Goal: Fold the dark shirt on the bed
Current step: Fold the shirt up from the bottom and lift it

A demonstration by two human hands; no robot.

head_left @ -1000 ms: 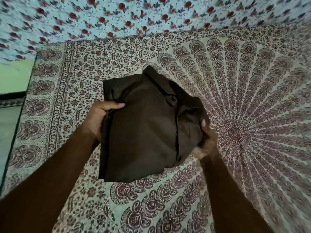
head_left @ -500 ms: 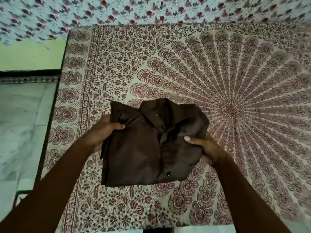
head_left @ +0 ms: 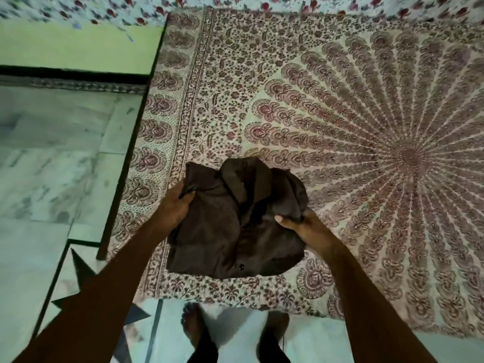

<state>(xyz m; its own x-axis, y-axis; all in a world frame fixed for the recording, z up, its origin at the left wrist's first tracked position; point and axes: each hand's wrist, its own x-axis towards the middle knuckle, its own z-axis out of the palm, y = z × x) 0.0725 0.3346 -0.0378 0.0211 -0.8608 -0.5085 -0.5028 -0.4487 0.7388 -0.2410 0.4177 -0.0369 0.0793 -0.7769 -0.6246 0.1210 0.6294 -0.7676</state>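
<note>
The dark brown shirt (head_left: 225, 231) is folded into a compact rectangle, collar on top and button placket showing, and lies near the front left corner of the bed (head_left: 340, 100). My left hand (head_left: 178, 205) grips its left edge, fingers curled over the cloth. At the shirt's right side my right hand (head_left: 301, 226) holds a bunched fold, thumb on top and fingers under the cloth.
The bed carries a patterned mandala sheet; its left edge (head_left: 131, 163) and front edge drop to a pale marble floor (head_left: 52, 158). My bare feet (head_left: 193, 328) stand on the floor just before the bed. A floral cloth (head_left: 262, 3) lies along the back.
The shirt has come down from mid-air toward the bed's front left corner, both hands still holding its sides. The view has tilted down, showing floor and feet.
</note>
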